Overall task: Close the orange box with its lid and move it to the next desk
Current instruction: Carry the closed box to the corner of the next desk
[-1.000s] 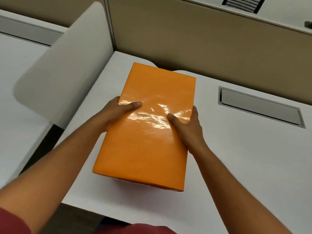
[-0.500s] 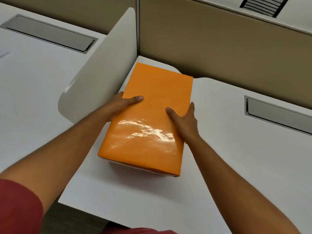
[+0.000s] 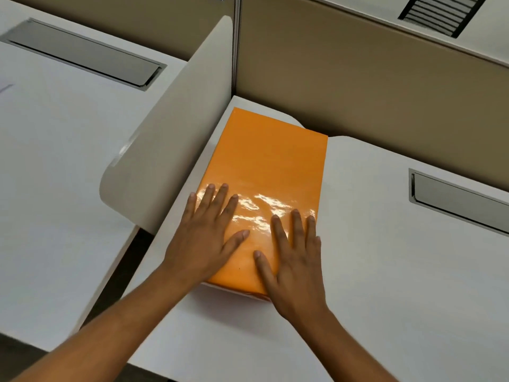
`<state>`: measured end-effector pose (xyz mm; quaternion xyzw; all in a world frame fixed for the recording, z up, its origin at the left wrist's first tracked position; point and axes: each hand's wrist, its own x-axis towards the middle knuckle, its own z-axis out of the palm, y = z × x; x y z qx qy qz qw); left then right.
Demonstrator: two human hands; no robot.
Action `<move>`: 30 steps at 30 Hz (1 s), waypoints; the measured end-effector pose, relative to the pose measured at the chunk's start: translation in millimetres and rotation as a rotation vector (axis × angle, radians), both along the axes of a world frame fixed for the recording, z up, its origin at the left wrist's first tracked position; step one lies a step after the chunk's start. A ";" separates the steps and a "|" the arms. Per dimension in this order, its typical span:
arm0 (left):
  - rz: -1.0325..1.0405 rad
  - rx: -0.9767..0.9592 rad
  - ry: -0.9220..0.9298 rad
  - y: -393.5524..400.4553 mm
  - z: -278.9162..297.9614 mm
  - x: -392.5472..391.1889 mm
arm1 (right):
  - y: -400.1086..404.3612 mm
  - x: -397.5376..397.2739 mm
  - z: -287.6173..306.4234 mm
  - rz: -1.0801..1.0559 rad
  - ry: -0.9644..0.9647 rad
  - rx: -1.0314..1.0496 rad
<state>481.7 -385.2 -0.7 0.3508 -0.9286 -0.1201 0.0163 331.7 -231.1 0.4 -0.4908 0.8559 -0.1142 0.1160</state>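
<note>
Both hands lay flat, fingers spread, gripping nothing: the left hand (image 3: pixel 205 241) and right hand (image 3: pixel 296 260) pressed on the lidded orange box (image 3: pixel 268 172), which sat beneath them on the white worktop (image 3: pixel 385 299).

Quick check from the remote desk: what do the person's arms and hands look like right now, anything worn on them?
Both forearms are bare from wrist to frame edge. The left hand and right hand wear no gloves, rings, watch or bands that show. Nails are short and unpainted. No sleeve appears in this view.
</note>
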 end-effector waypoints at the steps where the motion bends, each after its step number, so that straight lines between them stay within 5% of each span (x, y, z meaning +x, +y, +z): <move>1: -0.004 -0.016 -0.001 -7.3 -1.8 -2.6 | -6.3 -2.3 -0.4 -0.001 0.006 -0.003; 17: 0.003 -0.037 -0.002 -149.9 8.5 -81.1 | -152.5 -79.1 -4.2 -0.016 0.013 -0.086; 30: 0.000 -0.064 -0.038 -181.8 7.0 -100.2 | -185.1 -98.5 -6.1 -0.011 0.022 -0.060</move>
